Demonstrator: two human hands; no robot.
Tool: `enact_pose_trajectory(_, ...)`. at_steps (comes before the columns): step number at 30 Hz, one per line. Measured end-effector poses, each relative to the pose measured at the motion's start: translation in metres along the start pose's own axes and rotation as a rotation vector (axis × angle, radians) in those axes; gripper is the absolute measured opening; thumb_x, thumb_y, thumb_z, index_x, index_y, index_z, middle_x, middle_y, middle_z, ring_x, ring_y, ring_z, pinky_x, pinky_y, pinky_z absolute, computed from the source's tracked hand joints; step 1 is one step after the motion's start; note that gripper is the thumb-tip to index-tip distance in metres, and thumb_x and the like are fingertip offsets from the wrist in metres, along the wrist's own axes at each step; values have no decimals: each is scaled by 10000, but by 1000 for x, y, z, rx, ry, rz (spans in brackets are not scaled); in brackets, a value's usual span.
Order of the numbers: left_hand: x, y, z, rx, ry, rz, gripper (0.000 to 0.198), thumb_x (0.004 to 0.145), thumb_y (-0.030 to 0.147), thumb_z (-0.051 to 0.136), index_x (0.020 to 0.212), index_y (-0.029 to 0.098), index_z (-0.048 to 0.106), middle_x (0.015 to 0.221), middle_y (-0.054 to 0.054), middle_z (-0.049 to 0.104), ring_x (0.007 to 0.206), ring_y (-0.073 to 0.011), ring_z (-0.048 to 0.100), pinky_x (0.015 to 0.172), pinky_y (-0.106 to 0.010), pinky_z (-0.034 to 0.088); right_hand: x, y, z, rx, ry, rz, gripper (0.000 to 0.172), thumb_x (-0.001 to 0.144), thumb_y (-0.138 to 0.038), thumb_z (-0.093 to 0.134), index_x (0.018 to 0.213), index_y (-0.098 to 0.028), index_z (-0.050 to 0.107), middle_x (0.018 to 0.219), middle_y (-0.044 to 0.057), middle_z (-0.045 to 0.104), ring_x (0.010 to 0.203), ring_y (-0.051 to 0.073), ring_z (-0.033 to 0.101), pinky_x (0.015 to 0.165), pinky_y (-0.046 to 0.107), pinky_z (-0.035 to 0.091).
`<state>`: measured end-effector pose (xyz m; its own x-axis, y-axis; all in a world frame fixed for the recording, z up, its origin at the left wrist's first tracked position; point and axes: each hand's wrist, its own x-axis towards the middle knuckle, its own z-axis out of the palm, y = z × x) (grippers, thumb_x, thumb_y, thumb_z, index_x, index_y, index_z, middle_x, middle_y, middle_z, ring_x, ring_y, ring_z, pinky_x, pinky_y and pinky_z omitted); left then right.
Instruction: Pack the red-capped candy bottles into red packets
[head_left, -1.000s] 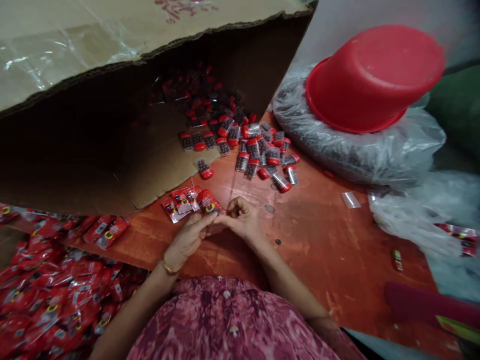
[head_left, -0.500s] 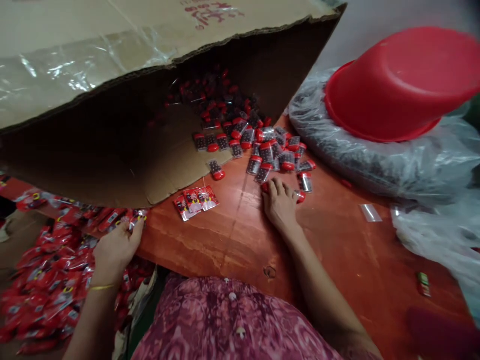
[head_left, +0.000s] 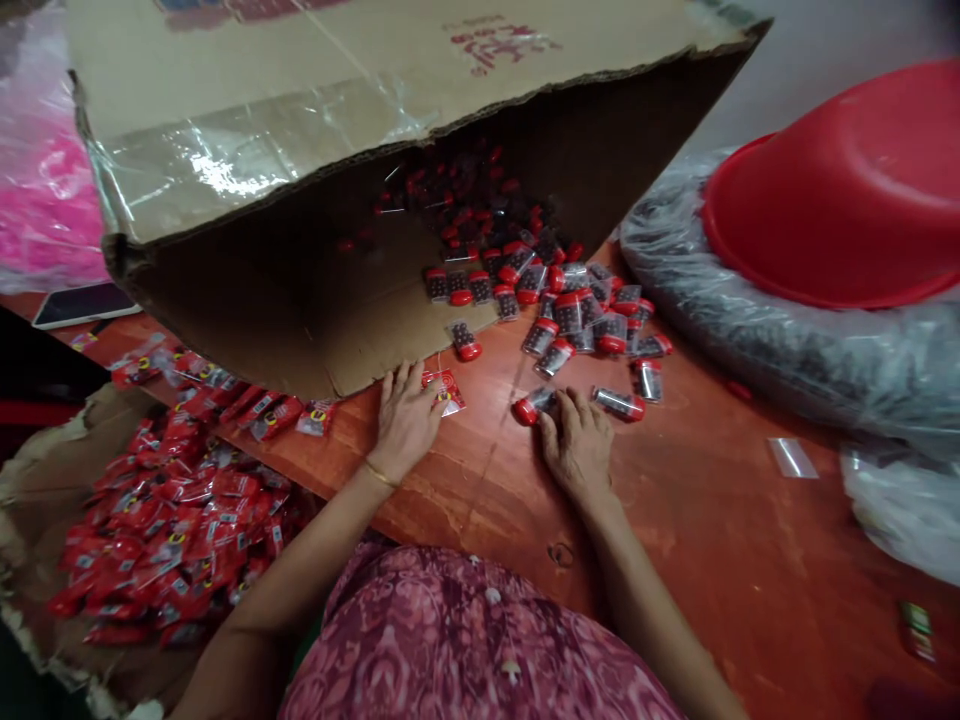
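My left hand (head_left: pixel 409 425) lies with outstretched fingers over the small red printed cards (head_left: pixel 450 392) at the carton's front edge. It hides most of them, and I see nothing gripped in it. My right hand (head_left: pixel 577 445) is on the tabletop, its thumb and fingers closed at the near end of a small red-capped dark packet (head_left: pixel 532 405). Just beyond its fingers lies another red-capped packet (head_left: pixel 619 403) with a clear wrapper. A pile of the same black, dotted, red-ended packets (head_left: pixel 570 310) spreads out from the open carton (head_left: pixel 405 345).
Many red wrapped packs (head_left: pixel 180 530) fill a box below the table's left edge. At right, a red tub (head_left: pixel 840 190) stands upside down on a stuffed plastic bag (head_left: pixel 675 270). A clear sleeve (head_left: pixel 792 458) and a small green-and-red item (head_left: pixel 916 630) lie on the table (head_left: pixel 705 540).
My left hand has moved right, from the red wrapped packs at the table edge to the red cards. The right hand has drawn slightly nearer, with a red-capped packet now showing at its fingers.
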<state>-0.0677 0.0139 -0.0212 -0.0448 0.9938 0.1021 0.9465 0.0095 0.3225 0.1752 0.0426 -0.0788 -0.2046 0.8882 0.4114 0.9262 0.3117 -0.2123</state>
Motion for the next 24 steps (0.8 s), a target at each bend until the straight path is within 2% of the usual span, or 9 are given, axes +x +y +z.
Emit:
enact_pose_trajectory(4, 9, 0, 17, 69, -10, 15, 299, 872, 277, 459, 1056, 213, 685, 1332, -144, 531, 1332, -349, 340, 1079, -579, 220, -1, -1, -2, -11, 25, -9, 398, 904, -363, 397, 1186, -129, 553, 1184, 172, 609, 1036, 300, 521, 873, 427, 380)
enact_pose_trajectory(11, -2, -4, 24, 32, 60, 80, 294, 875, 180, 427, 948, 231, 707, 1202, -100, 636, 1315, -325, 380, 1093, -595, 182, 0, 0, -4, -42, 68, -48, 326, 890, -343, 456, 1102, -147, 607, 1158, 151, 634, 1037, 279, 532, 888, 418, 372)
enact_pose_trajectory(15, 2, -1, 18, -20, 101, 78, 286, 878, 189, 427, 819, 202, 707, 1227, -99, 624, 1314, -332, 382, 1090, -598, 187, 1, -15, -19, 57, 97, -7, 254, 869, -300, 488, 1046, -197, 638, 1159, 130, 637, 1064, 280, 538, 939, 466, 344)
enact_pose_trajectory(17, 2, 2, 8, -47, 159, 66, 275, 882, 222, 440, 798, 204, 701, 1257, -94, 605, 1315, -329, 382, 1089, -598, 190, 3, -32, -26, 217, 71, 13, 240, 870, -299, 485, 1024, -204, 643, 1149, 130, 641, 1070, 277, 549, 950, 473, 350)
enact_pose_trajectory(20, 0, 12, -9, -73, 271, 71, 257, 887, 257, 451, 827, 214, 697, 1280, -82, 590, 1317, -322, 383, 1096, -598, 167, 9, -66, -30, 650, -28, 101, 280, 873, -383, 479, 1018, -200, 634, 1098, 119, 660, 1035, 252, 580, 910, 429, 419)
enact_pose_trajectory(22, -3, 19, -17, -110, 316, 90, 249, 888, 264, 455, 846, 219, 696, 1281, -80, 590, 1314, -319, 388, 1103, -600, 139, 15, -88, -28, 1002, -161, 230, 342, 853, -472, 489, 1012, -203, 628, 1013, 90, 681, 933, 222, 614, 821, 374, 480)
enact_pose_trajectory(24, -6, 25, -21, -172, 325, 107, 240, 887, 271, 460, 871, 226, 695, 1278, -77, 593, 1315, -312, 390, 1109, -595, 113, 22, -103, -24, 1290, -300, 351, 359, 812, -528, 528, 924, -206, 640, 859, 45, 688, 780, 183, 621, 721, 319, 503)
